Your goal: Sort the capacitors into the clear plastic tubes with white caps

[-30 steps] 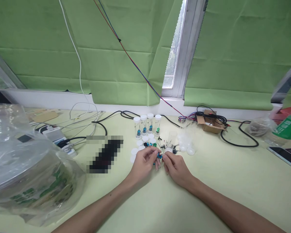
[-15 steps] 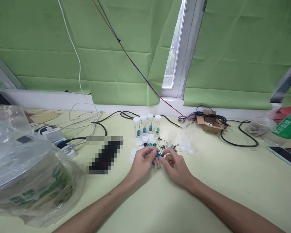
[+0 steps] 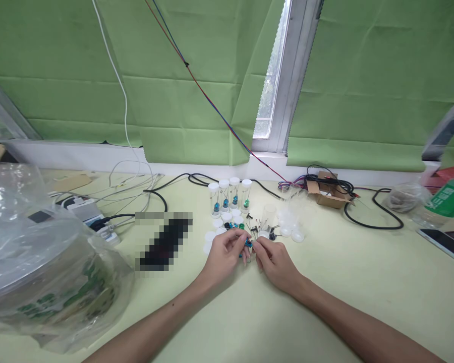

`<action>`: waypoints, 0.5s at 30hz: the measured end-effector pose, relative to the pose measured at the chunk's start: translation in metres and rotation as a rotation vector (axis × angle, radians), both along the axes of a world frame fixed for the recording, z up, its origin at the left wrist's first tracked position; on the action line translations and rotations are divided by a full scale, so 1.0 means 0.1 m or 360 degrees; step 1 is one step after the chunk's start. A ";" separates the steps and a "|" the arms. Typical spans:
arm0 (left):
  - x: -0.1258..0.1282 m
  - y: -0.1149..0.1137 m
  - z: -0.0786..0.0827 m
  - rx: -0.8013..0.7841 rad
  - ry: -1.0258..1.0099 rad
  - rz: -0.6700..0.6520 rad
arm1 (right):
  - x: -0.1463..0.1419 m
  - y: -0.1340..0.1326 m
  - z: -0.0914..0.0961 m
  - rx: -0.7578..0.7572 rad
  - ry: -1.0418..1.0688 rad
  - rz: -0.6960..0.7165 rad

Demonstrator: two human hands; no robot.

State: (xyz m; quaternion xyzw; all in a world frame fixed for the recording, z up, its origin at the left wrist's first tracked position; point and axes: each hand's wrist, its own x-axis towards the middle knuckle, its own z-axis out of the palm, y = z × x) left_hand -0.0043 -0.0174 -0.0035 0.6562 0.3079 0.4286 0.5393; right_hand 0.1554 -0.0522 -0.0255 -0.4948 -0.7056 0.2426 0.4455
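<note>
Near the middle of the table, my left hand [image 3: 224,255] pinches a small shiny blue part [image 3: 248,243] between thumb and fingers. My right hand [image 3: 277,263] is closed beside it, its thumb and fingertips meeting at the part's right end; whatever they grip there is too small to make out. Just behind the hands lie several small dark pieces with thin metal stems [image 3: 273,235] and a green piece [image 3: 241,226]. Clear vials with white caps [image 3: 245,195] stand upright farther back, holding blue or green pieces.
Loose clear caps [image 3: 297,235] lie right of the hands. A large plastic-wrapped container [image 3: 60,287] fills the left side, near a power strip [image 3: 85,214]. An open cardboard box [image 3: 331,199] sits among cables at the back. A phone [image 3: 444,246] lies at far right.
My right hand's fingers have closed in from a looser curl to a tight pinch near the blue part. My left hand has hardly moved.
</note>
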 end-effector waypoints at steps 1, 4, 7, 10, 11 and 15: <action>0.00 0.00 0.00 0.0003 0.0003 -0.0004 | 0.00 0.00 0.00 -0.0002 -0.0006 -0.0002; 0.00 0.00 0.01 0.0011 0.0000 -0.0011 | 0.00 0.00 -0.01 -0.0014 0.0002 0.0002; 0.00 0.00 0.01 0.0019 -0.0008 -0.0022 | 0.00 0.00 -0.03 -0.0039 0.0030 0.0013; 0.00 0.00 0.00 0.0017 -0.0006 -0.0028 | 0.01 0.01 -0.04 -0.0073 0.0069 0.0029; 0.00 0.00 0.00 0.0014 -0.0007 -0.0027 | 0.01 0.01 -0.04 -0.0083 0.0084 0.0030; 0.01 0.01 0.00 -0.0002 -0.0010 -0.0009 | 0.00 0.01 -0.03 -0.0120 0.0137 -0.0009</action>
